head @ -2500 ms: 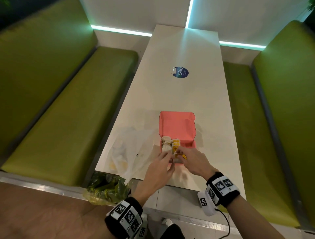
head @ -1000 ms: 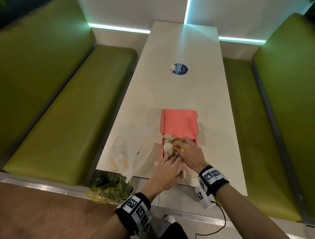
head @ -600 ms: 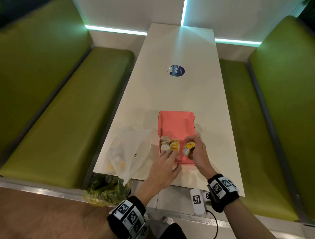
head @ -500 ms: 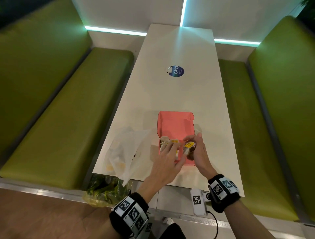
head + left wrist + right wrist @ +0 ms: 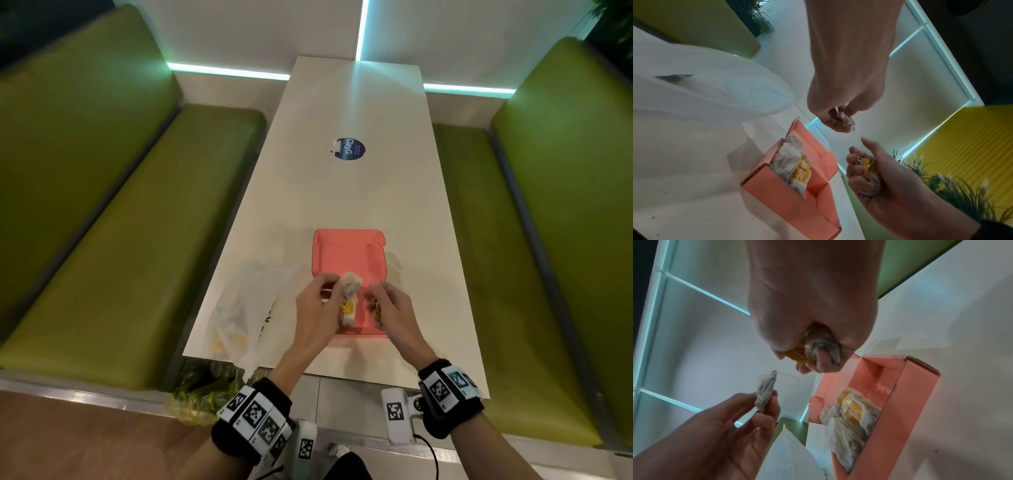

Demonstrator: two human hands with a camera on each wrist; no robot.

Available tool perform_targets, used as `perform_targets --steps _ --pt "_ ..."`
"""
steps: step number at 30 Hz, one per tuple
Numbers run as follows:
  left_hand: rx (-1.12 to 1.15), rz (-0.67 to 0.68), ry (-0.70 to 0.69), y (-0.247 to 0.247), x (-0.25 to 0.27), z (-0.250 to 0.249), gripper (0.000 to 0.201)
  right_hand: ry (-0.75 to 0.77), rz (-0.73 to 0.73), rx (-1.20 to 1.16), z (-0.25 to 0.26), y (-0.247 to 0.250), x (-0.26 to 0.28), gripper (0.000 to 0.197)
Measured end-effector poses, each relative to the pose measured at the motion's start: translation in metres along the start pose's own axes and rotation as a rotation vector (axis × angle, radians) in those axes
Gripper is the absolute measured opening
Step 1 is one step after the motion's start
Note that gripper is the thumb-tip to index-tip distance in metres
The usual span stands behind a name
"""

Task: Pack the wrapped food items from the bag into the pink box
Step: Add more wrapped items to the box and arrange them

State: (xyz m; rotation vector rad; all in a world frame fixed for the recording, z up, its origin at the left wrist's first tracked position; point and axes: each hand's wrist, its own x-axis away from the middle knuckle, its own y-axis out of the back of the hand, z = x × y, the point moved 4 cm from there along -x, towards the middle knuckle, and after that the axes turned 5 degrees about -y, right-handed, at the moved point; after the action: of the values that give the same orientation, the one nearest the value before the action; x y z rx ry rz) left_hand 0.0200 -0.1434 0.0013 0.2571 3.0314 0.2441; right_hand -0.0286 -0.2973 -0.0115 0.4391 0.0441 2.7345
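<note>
Hovering over pink box (image 5: 346,253); each hand (image 5: 317,308) (image 5: 390,308) pinches a packet.

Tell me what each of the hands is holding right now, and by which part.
Left hand pinches a small grey wrapped item by its lower end between thumb and fingertips. Right hand has its fingers curled round the body of a yellow-labelled wrapped item.

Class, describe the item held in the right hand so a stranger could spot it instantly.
Find the open pink box on the white table. Just above its right side, the right hand grips a small wrapped item. Unlike those in the box, it is held in a fist.
</note>
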Motion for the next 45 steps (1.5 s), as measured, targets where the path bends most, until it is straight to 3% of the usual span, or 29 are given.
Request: perform_targets --steps 5,11,14,18,21,24,27,34,38,45 --pt "0.057 -0.088 -0.041 0.006 0.003 -0.008 0.008 0.167 -0.096 -0.028 0.018 -0.002 0.008 0.016" --pt "-0.181 -0.03 -0.389 -0.004 0.017 -0.015 0.014 0.226 -0.045 -0.018 0.033 -0.027 0.016 0.008" --pt "-0.231 -0.034 -0.465 0.0 0.02 -0.013 0.018 0.245 -0.08 -0.031 0.033 -0.023 0.017 0.008" --pt "-0.1 0.008 -0.357 0.012 0.015 -0.02 0.028 0.249 -0.014 -0.034 0.039 -0.017 0.02 0.011" --pt "-0.002 0.131 -0.213 0.013 0.006 -0.025 0.042 0.276 0.052 -0.022 0.05 -0.015 0.025 0.011" --pt "0.061 0.152 -0.16 0.013 0.001 -0.028 0.024 0.291 0.046 -0.048 0.056 -0.01 0.025 0.008" --pt "0.115 0.1 -0.148 0.013 0.001 -0.03 0.012 0.271 0.009 -0.086 0.056 -0.009 0.026 0.007" --pt "0.092 0.003 -0.152 0.011 0.01 -0.03 0.011 0.232 0.039 -0.023 0.044 -0.017 0.033 0.012" --pt "0.046 0.009 -0.196 0.012 0.013 -0.032 0.008 0.238 -0.004 0.001 0.046 -0.019 0.035 0.006" --pt "-0.028 -0.003 -0.242 0.025 0.015 -0.028 0.008 0.237 0.018 -0.087 0.056 -0.01 0.04 0.016"
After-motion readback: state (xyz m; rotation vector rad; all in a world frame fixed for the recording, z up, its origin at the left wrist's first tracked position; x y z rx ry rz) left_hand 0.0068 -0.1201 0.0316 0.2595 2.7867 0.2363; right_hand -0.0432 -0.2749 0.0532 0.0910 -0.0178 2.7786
